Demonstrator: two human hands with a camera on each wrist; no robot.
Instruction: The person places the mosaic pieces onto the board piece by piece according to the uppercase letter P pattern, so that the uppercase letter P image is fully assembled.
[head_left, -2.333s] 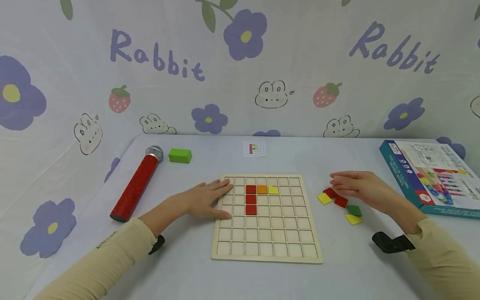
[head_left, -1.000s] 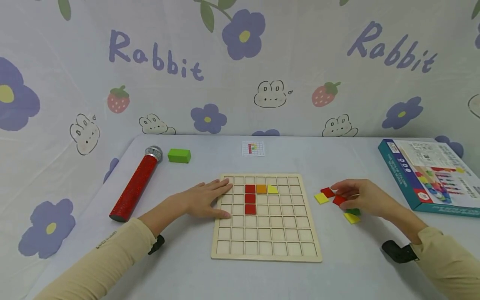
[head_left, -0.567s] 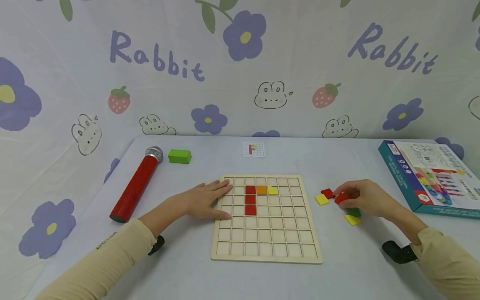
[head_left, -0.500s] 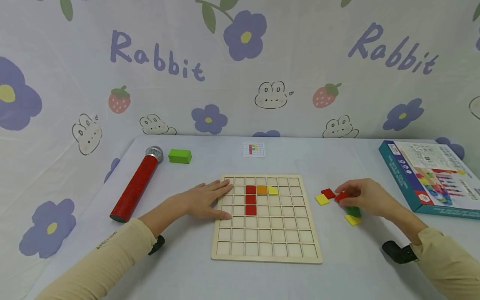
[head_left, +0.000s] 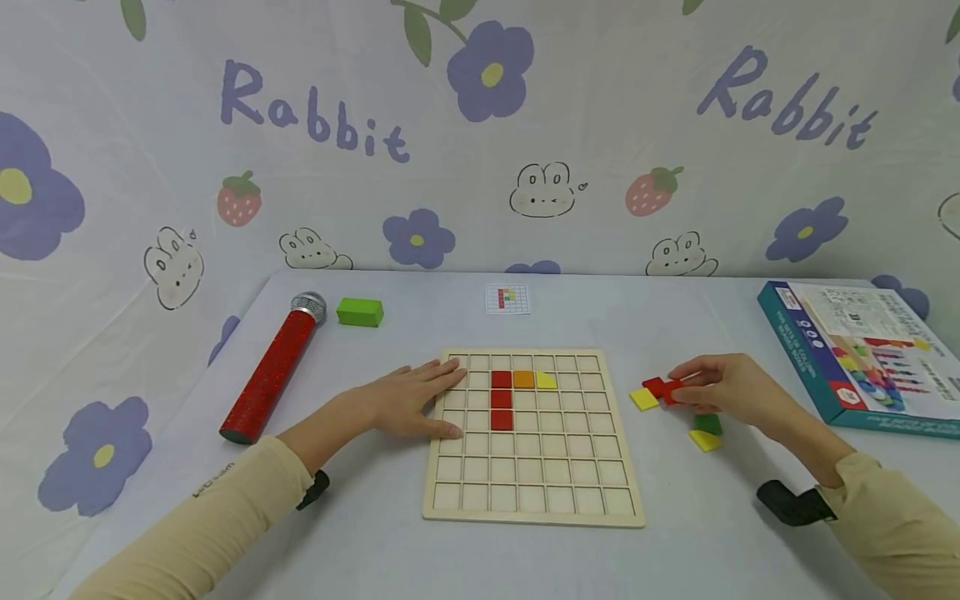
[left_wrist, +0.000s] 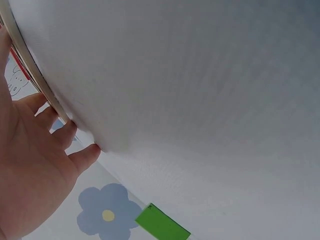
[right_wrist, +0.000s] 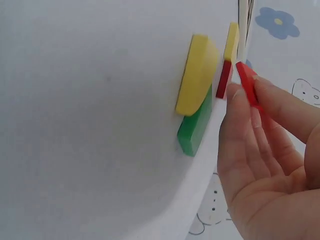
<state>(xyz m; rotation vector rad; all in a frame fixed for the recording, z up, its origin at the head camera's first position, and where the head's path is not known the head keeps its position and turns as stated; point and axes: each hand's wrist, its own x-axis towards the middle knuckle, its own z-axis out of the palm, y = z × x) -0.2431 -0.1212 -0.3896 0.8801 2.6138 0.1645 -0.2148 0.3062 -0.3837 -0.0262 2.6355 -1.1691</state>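
My left hand [head_left: 408,402] rests on the left edge of a wooden grid board [head_left: 532,504], its fingers spread and straight; the left wrist view shows the fingertips against the board's edge. Three red tiles [head_left: 501,399] fill a column of the grid, with an orange tile [head_left: 523,379] and a yellow rounded tile [head_left: 547,381] beside the top one. To the right of the board, my right hand [head_left: 723,389] pinches a red square tile [right_wrist: 247,84] between thumb and fingers, lifted off the table. Beneath and around it lie another red tile [head_left: 654,387], a yellow square [head_left: 643,399], a green tile [head_left: 707,425] and a yellow rounded tile [head_left: 705,441].
A small pattern card [head_left: 507,299] lies behind the board. On the left are a red microphone [head_left: 272,375] and a green block [head_left: 360,312]. A flat game box [head_left: 877,358] lies at the right. A printed cloth hangs behind the table.
My right hand came down to the loose tiles, took hold of a red one, lifted it and shifted slightly left. My left hand has stayed on the board.
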